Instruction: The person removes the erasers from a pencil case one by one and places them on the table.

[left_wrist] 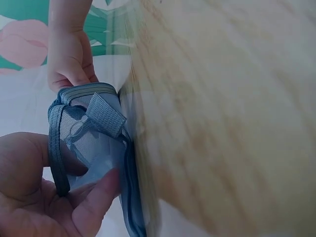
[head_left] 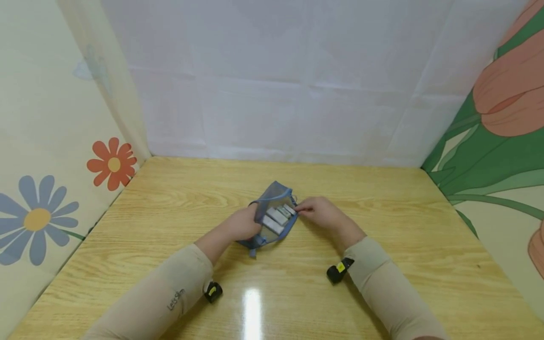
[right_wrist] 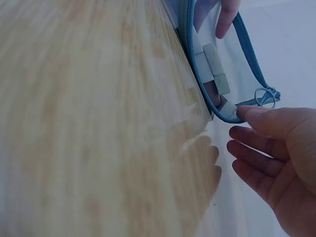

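Observation:
A blue mesh zip pouch (head_left: 275, 191) lies gaping on the table, its opening edged in blue zipper tape. Inside it are several small pale blocks (right_wrist: 213, 59), some white and one greenish. My left hand (head_left: 244, 224) holds the pouch's left side; its thumb and fingers close around the edge beside a blue fabric tab (left_wrist: 106, 114). A finger of that hand shows within the opening in the right wrist view. My right hand (head_left: 320, 212) pinches the pouch's right edge with thumb and forefinger, close to a small ring (right_wrist: 265, 97). Its other fingers are loosely bent.
The pouch is on a wood-grain table (head_left: 382, 198). White cloth (head_left: 276, 85) hangs behind, with flower-printed panels (head_left: 38, 141) at the sides. Each wrist carries a black camera mount (head_left: 337, 271). Light glares off the front of the tabletop.

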`<state>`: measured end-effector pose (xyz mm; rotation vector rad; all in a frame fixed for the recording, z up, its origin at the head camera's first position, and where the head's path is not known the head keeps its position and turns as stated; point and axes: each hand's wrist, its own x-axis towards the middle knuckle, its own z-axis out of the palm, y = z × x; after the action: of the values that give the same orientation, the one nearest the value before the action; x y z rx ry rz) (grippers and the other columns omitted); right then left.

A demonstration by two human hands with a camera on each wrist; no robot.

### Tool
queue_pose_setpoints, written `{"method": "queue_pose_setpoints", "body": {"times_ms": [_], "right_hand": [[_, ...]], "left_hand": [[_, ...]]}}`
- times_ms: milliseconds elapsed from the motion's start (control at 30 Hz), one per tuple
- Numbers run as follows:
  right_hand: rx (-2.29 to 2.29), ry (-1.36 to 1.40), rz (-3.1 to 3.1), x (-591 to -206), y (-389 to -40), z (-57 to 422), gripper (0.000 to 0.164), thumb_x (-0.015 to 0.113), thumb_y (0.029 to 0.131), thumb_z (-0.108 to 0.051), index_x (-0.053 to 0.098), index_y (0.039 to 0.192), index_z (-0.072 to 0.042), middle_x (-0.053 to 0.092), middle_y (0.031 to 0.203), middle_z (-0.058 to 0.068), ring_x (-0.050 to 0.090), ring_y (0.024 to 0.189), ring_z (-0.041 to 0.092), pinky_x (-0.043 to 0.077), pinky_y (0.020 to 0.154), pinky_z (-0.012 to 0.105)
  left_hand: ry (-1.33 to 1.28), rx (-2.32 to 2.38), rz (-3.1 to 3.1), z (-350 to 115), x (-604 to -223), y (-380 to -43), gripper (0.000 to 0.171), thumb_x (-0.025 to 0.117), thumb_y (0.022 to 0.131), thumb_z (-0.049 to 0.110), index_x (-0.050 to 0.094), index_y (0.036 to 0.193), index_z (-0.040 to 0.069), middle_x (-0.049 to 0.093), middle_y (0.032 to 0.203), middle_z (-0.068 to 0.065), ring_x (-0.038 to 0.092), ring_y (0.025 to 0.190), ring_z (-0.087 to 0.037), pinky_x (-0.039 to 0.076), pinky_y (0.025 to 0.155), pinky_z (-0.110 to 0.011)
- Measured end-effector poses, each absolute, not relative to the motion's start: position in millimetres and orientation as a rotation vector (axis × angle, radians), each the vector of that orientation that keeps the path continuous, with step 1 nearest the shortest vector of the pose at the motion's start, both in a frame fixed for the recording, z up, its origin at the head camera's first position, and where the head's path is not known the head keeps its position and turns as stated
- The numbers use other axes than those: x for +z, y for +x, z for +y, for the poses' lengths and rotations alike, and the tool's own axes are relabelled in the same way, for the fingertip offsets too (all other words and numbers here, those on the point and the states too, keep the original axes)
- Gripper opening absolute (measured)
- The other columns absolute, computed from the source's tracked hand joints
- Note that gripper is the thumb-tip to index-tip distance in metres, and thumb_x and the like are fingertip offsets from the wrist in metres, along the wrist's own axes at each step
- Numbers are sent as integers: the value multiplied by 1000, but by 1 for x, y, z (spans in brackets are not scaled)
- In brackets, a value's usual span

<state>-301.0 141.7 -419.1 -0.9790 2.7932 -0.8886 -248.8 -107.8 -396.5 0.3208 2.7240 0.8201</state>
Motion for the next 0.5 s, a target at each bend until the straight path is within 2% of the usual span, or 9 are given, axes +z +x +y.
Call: {"method": "queue_pose_setpoints", "body": {"times_ms": [167, 333, 500], "right_hand": [[-1010, -819, 2784, -416, -299, 145, 18, 61, 88, -15, 71, 102, -11, 67, 103, 5, 60, 99, 20, 47, 88, 34], [-1089, -706, 2803, -411, -293, 144, 18, 62, 87, -13, 70, 102, -9, 67, 102, 7, 61, 97, 21, 49, 85, 34], [-1150, -619, 2820, -409, -288, 141, 18, 63, 86, -13, 70, 101, -8, 67, 102, 7, 60, 99, 22, 47, 87, 35]], "left_hand": [[314, 806, 2716, -108, -400, -251, 67, 54, 80, 12, 27, 139, -4, 57, 114, -21, 57, 84, -22, 48, 63, -28], [305, 809, 2701, -108, -399, -250, 68, 56, 81, 14, 27, 139, -4, 57, 112, -20, 58, 79, -20, 48, 59, -27], [337, 753, 2723, -109, -398, -249, 68, 57, 83, 18, 26, 141, -1, 57, 116, -19, 57, 88, -22, 49, 70, -31]]}}
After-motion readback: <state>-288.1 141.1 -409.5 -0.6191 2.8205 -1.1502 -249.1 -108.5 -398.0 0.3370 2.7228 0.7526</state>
